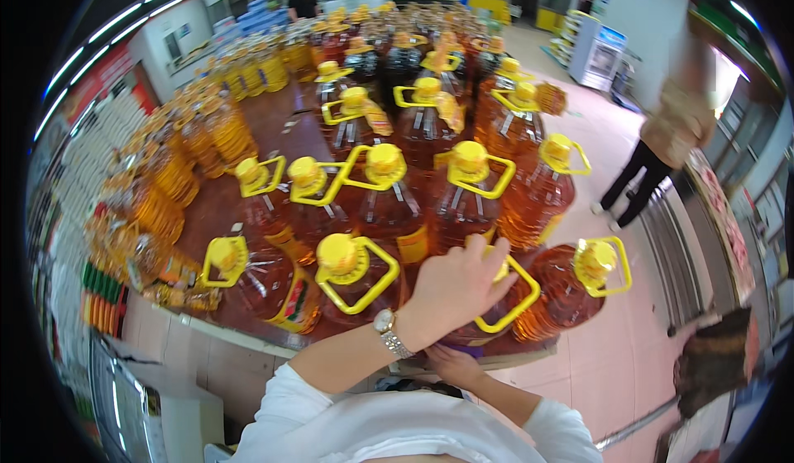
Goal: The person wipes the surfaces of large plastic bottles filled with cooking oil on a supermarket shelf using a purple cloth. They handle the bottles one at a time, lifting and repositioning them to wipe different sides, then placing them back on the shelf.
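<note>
My left hand (456, 288), with a metal wristwatch (389, 331) on its wrist, reaches over the top of a large clear bottle of amber oil in the front row. Its fingers are bent over the bottle's yellow cap (501, 272), and the yellow handle (521, 310) sticks out to their right. Lower down, at the table's front edge, my right hand (453, 365) is against a purple piece of what looks like cloth (465, 350) by the same bottle's base. That hand's fingertips are partly hidden. Another oil bottle (556, 289) stands just right, and one (364, 289) stands left.
More amber oil bottles (389, 202) stand in rows behind on the dark red table (217, 207). Paler oil bottles (169, 174) line its left side. A person (674, 124) stands on the pink floor at right; another (303, 0) is far back. A display fridge (597, 58) stands behind.
</note>
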### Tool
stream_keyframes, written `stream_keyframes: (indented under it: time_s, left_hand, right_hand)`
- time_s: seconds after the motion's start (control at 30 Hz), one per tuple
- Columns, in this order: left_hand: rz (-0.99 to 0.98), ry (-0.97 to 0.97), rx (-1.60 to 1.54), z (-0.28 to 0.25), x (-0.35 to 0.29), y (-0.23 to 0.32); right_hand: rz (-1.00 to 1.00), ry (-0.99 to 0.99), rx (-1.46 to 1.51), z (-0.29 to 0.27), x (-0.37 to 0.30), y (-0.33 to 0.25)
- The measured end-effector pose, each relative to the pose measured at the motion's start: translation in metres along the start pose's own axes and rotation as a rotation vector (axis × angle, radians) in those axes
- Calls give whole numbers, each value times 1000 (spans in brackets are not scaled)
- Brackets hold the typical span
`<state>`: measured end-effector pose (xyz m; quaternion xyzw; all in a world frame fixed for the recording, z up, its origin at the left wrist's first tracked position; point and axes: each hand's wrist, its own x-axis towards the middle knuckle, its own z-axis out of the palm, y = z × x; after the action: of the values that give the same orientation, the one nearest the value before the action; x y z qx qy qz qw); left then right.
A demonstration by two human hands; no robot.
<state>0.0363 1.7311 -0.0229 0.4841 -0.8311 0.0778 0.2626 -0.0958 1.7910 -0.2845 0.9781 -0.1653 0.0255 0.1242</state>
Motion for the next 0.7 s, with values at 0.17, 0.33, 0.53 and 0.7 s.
stream_keyframes:
  time_s: [0.17,0.33,0.53,0.7]
  left_hand:
    - [135,142,-1,-51,-61,-27]
    - [-112,297,75,-90,-123,-83]
    - [-233,144,31,-82,-112,-112]
    - [-224,39,66,-59,-90,-130]
  right_hand:
    - [215,598,464,-80,-50,23]
    - [671,795,211,-85,-20,22]
    - [663,720,201,-1,-67,-1]
    - [782,1080,698,-88,-45,-40]
